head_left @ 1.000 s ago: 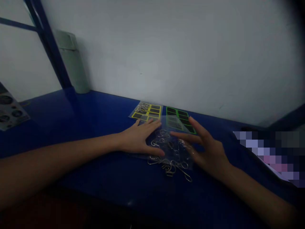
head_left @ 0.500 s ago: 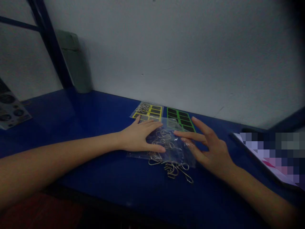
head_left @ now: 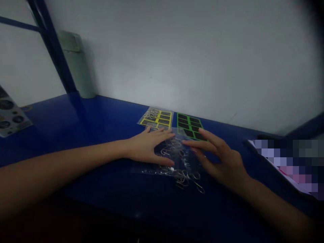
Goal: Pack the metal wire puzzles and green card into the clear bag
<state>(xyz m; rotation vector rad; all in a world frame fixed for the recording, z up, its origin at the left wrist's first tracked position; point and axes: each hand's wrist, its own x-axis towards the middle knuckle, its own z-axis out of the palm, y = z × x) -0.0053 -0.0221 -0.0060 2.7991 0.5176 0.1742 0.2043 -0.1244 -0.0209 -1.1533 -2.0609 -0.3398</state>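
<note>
Left hand (head_left: pixel 145 146) splayed palm-down on clear bag (head_left: pixel 176 165), wire clips (head_left: pixel 182 181) exposed toward table's (head_left: pixel 113 195) front edge; right hand (head_left: pixel 225 162) half-open, fingers parted at bag, hold unclear.

On the table (head_left: pixel 111 118), a plastic bag (head_left: pixel 186 162) lay between the left hand (head_left: pixel 144 146), spread over its left part, and the right hand (head_left: pixel 225 165), at its right side; wire hooks (head_left: pixel 183 182) lay in or under it — which, could not be told — and past its near edge. Behind it were a left label sheet (head_left: pixel 165 118), more hooks (head_left: pixel 151 114) over its left half, and a right label sheet (head_left: pixel 182 121). A thermos (head_left: pixel 82 72) stood back left by the wall (head_left: pixel 177 67).
</note>
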